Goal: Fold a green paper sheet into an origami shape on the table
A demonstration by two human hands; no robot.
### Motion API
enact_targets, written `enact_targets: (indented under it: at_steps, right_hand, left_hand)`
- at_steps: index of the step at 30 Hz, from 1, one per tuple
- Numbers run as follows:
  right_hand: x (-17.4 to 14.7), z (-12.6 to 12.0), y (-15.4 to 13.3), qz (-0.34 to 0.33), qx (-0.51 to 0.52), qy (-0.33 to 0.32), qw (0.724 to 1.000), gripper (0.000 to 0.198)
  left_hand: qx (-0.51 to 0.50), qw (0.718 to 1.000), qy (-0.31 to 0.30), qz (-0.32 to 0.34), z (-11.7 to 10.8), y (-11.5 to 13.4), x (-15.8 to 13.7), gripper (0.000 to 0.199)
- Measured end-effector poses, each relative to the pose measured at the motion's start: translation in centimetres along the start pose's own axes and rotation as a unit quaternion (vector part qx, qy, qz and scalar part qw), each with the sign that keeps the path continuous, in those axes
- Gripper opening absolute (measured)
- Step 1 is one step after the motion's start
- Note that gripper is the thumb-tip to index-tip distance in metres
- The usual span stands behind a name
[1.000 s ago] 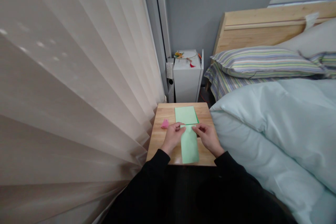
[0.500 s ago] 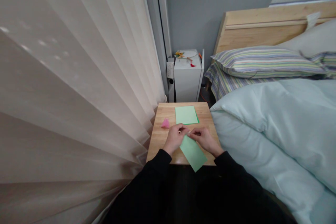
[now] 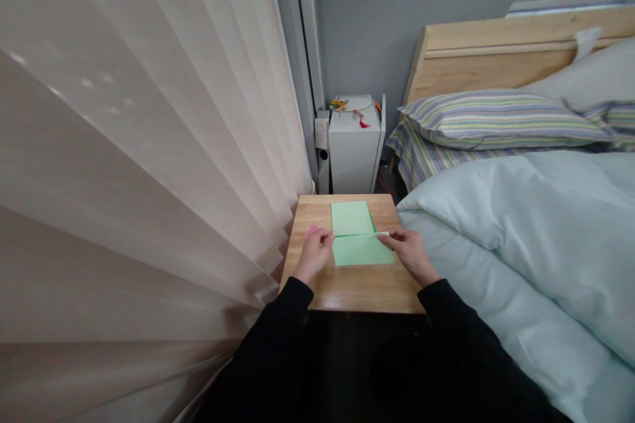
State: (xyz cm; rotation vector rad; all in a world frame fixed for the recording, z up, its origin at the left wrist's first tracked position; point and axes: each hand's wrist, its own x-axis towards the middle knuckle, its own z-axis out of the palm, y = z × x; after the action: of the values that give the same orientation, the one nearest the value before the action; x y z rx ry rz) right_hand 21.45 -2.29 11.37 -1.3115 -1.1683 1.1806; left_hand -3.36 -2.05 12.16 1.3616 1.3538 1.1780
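A light green paper rectangle (image 3: 362,251) is stretched level between my two hands, over the near part of the small wooden table (image 3: 362,294). My left hand (image 3: 315,254) pinches it by the upper left corner. With thumb and fingers, my right hand (image 3: 411,252) grips its right end. Just beyond lies a stack of square green paper (image 3: 350,218), a darker green sheet showing along its right side. A small pink paper piece (image 3: 312,229) peeks out behind my left hand, mostly hidden by it.
A pleated curtain (image 3: 173,145) hangs close along the table's left side. On the right, the bed's pale blue quilt (image 3: 516,225) reaches the table edge. Beyond the table stands a white cabinet (image 3: 353,158) with small colourful items on top.
My hands have moved apart, left hand leftward and right hand rightward. The green paper has turned from slanting toward me to lying level between them. My left hand now covers most of the pink piece.
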Motion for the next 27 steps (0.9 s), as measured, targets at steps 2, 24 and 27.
enact_targets:
  at_steps: [2, 24, 27]
  right_hand:
    - [-0.3, 0.3, 0.1, -0.012, -0.023, -0.041, 0.999, 0.044]
    - [-1.2, 3.1, -0.1, -0.037, 0.062, 0.037, 0.997, 0.042]
    - [-1.4, 3.1, 0.0, -0.046, 0.039, 0.025, 0.998, 0.039]
  left_hand:
    - [0.058, 0.996, -0.003, 0.071, 0.4, 0.4, -0.4, 0.019]
    - [-0.288, 0.938, -0.076, -0.177, 5.6, 0.6, -3.0, 0.046]
    - [-0.276, 0.949, -0.050, -0.143, 5.5, 0.3, -2.8, 0.049]
